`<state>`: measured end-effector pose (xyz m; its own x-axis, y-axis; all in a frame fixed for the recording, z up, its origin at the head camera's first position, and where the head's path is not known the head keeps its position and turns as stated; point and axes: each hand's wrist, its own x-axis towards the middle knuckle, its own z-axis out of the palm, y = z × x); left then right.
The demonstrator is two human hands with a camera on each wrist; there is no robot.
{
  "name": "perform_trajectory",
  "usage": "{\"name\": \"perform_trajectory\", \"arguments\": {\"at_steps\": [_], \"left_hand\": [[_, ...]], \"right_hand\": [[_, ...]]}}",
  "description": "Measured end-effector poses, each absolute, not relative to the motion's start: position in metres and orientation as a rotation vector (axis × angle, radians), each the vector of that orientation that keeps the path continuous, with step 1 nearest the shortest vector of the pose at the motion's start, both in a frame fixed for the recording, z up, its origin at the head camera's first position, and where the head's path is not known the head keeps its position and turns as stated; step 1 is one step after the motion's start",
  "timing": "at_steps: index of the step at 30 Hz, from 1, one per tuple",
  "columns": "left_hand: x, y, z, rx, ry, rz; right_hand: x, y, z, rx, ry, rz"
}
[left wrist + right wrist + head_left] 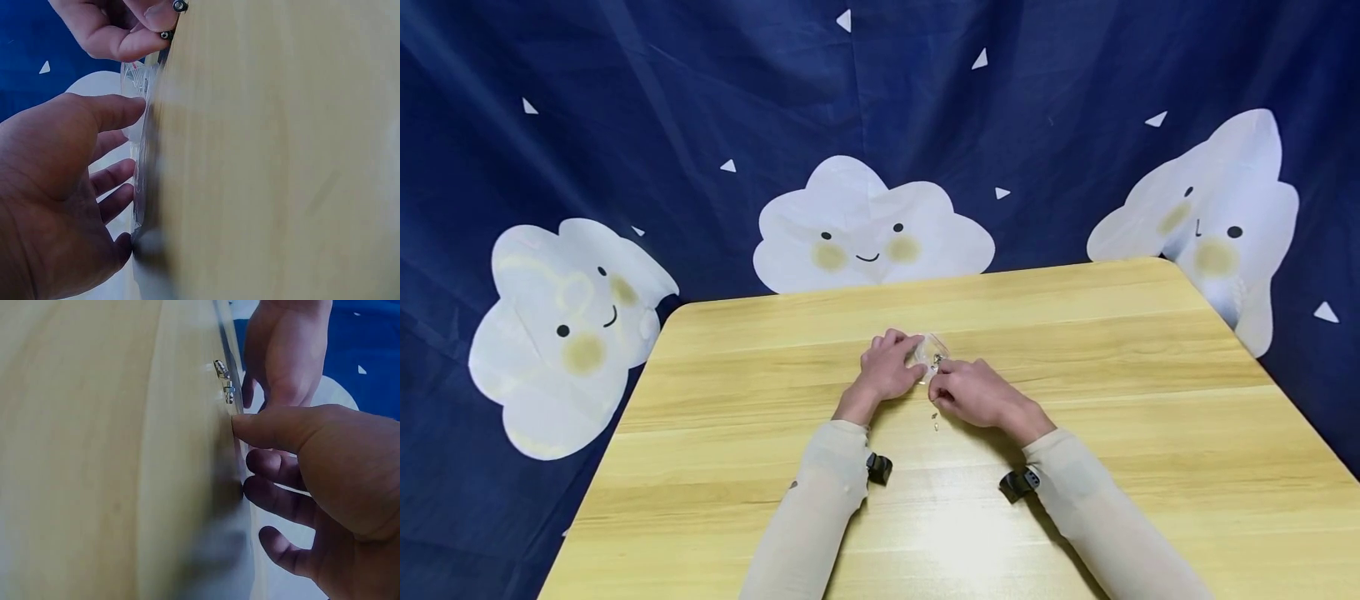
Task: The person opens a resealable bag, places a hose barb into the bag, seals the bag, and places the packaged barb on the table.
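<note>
Near the table's middle lies a small clear plastic bag, with shiny little metal pieces at its right side. From the left, my left hand rests on it; in the left wrist view its thumb and fingers are spread along the plastic. My right hand bends its fingers beside the metal pieces at the bag's right edge. Whether its fingertips pinch anything is hidden. Two small metal parts lie on the wood, nearer to me than the bag; their exact kind is too small to tell.
The light wooden table spreads around both hands. Behind it hangs a dark blue curtain printed with smiling clouds. A dark wrist device sits under each sleeve.
</note>
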<state>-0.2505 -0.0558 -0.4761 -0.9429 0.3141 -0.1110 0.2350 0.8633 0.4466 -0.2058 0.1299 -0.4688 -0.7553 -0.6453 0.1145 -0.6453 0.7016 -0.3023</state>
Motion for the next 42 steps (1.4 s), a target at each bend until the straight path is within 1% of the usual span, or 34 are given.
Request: {"name": "perform_trajectory", "arguments": {"at_steps": [3,11,21,25,42], "left_hand": [[-0.250,-0.056,-0.476,0.424,2.858,0.653],[-0.246,-0.057,-0.480,0.426,2.849,0.667],[-0.245,-0.059,-0.484,0.430,2.865,0.674],[-0.245,-0.059,-0.483,0.428,2.872,0.672],[-0.250,-0.056,-0.478,0.429,2.855,0.654]], "right_hand": [[-0.205,0.130,-0.469,-1.099,2.874,-0.493],[-0.205,0.136,-0.469,-0.946,2.857,-0.647],[-0.221,0.133,-0.473,-0.798,3.081,-0.772],[-0.227,0.131,-0.473,-0.749,3.067,-0.793],[-0.236,0.135,-0.474,-0.641,2.962,-0.831]]}}
